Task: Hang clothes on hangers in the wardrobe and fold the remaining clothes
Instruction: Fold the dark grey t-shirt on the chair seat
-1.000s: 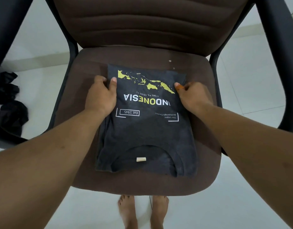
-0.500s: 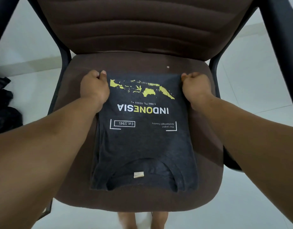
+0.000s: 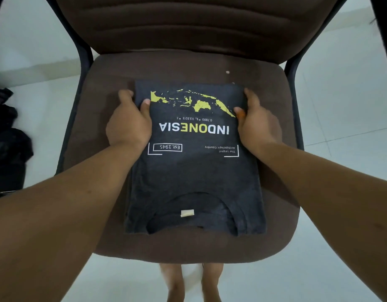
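Dark grey cotton filled both grips: the left hand [image 3: 129, 125] pinched the T-shirt [image 3: 194, 171] at its 9 o'clock side edge, thumb on top and fingers tucked under, while the right hand [image 3: 256, 125] held the 3 o'clock edge the same way. The shirt lay flat on the brown chair seat [image 3: 273, 171], sleeves already folded in, collar and neck label [image 3: 187, 213] at 6 o'clock nearest the person and the far fold at 12 o'clock.

The step in hand looked like the last fold of this garment. The next move probably called for lifting the far end with both hands together and carrying it toward 6 o'clock, keeping the sides aligned.

Bare seat showed on every side of the shirt, narrowest at 6 o'clock by the front lip. The backrest [image 3: 188, 29] rose close at 12 o'clock. On the pale floor [image 3: 351, 105] at 9 o'clock lay a heap of black clothes [image 3: 7, 149], well apart from the chair.
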